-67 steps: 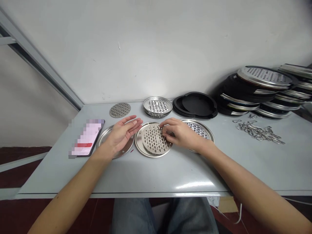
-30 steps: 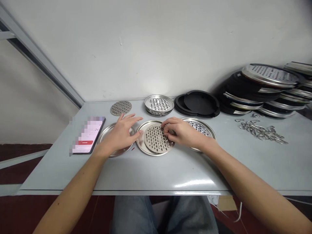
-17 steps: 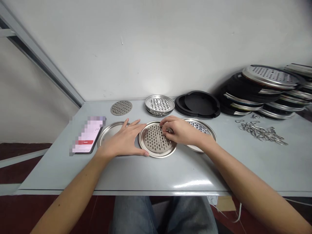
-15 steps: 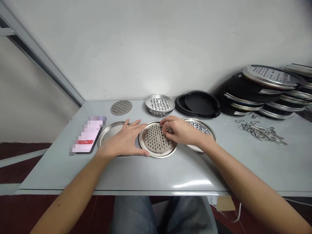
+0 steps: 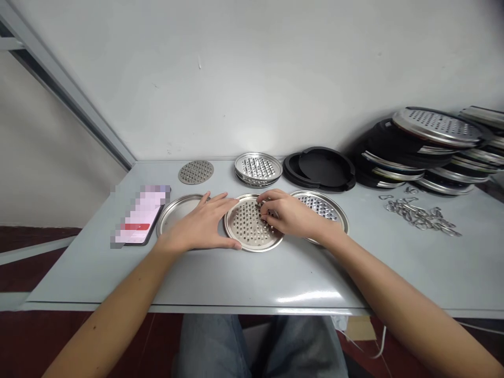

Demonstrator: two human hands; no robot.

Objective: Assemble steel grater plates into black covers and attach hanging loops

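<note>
A round metal grater disc (image 5: 249,223) lies within a shallow rimmed metal plate (image 5: 255,249) at the middle of the table. My right hand (image 5: 289,212) is over the disc's right side, thumb and fingers curled together on it; the fingertips partly hide the contact. With fingers spread, my left hand (image 5: 202,223) rests at the plate's left rim, thumb along its lower left edge. Beneath that hand is a smooth round metal plate (image 5: 170,214), partly covered. Another rimmed plate with grater teeth (image 5: 321,205) is partly behind my right hand and wrist.
A loose grater disc (image 5: 196,172), stacked grater plates (image 5: 258,167) and black round trays (image 5: 326,165) line the wall. A phone (image 5: 144,215) lies left. Piled black-and-metal grater sets (image 5: 437,128) and scattered metal clips (image 5: 423,215) are on the right.
The grater disc has shifted slightly and now sits more evenly inside the rimmed plate. My hands are almost in the same places; the whole view has moved a little.
</note>
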